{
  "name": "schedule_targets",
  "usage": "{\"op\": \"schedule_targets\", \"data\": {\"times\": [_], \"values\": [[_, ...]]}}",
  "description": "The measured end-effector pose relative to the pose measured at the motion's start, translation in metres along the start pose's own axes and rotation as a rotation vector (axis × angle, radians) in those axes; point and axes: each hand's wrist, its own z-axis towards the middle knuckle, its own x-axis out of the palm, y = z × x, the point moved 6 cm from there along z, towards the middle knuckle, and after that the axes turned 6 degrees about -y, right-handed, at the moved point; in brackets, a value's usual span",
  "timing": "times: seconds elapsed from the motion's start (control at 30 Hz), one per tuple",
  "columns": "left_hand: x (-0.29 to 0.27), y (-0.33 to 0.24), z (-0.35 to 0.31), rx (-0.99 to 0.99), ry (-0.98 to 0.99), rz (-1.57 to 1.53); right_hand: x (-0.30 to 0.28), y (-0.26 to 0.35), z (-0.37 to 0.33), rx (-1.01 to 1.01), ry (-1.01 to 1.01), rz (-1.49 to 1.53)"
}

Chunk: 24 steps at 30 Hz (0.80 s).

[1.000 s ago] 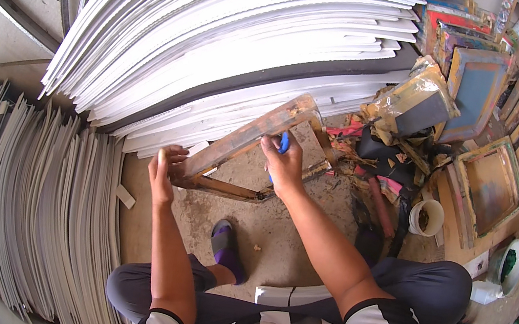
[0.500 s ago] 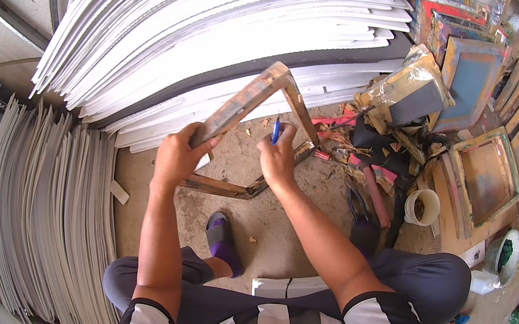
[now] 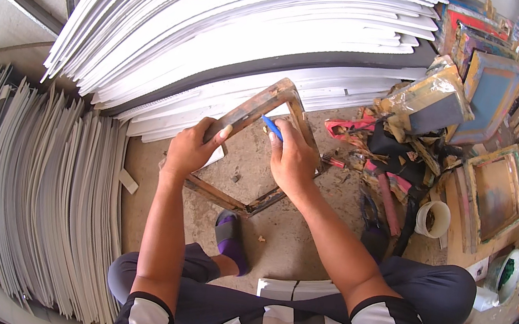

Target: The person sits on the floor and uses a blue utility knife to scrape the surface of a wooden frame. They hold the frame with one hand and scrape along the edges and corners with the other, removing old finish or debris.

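Observation:
A worn wooden frame (image 3: 251, 111), open in the middle, is held up above the floor in front of me. My left hand (image 3: 193, 147) is closed around its left bar, thumb on the upper face. Between the thumb and fingers of my right hand (image 3: 292, 157) is a blue pen (image 3: 272, 127), its tip at or very near the inner edge of that same bar, close to the top corner. Whether the tip touches the wood I cannot tell. Part of the frame's right bar is hidden behind my right hand.
Tall stacks of white sheets (image 3: 240, 28) stand ahead, and grey sheets (image 3: 41, 194) at left. To the right lie torn black and pink scraps (image 3: 392, 146), a white bucket (image 3: 433, 219), a small framed screen (image 3: 494, 194) and a blue-panelled frame (image 3: 490, 94). My slippered foot (image 3: 231, 240) is below.
The wooden frame has tipped flatter and come down a little. My right hand has turned, bringing the pen from upright to slanted against the left bar. The view has shifted slightly.

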Motion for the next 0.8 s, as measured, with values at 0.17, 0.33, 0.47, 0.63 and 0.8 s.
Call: {"op": "schedule_targets", "data": {"times": [0.17,0.33,0.47,0.63,0.8], "values": [[-0.002,-0.010,-0.005,-0.026,-0.037,0.016,0.001,0.009,-0.006,-0.083,0.088,-0.142],[-0.004,-0.015,-0.007,-0.017,-0.060,0.014,0.006,0.016,-0.011,-0.104,0.110,-0.173],[-0.006,-0.015,-0.009,-0.037,-0.046,0.042,0.009,0.016,-0.012,-0.107,0.124,-0.198],[-0.003,-0.012,-0.009,-0.036,-0.062,0.051,0.012,0.011,-0.014,-0.125,0.148,-0.267],[-0.003,-0.012,-0.007,-0.037,-0.069,0.048,0.014,0.005,-0.018,-0.158,0.134,-0.287]]}}
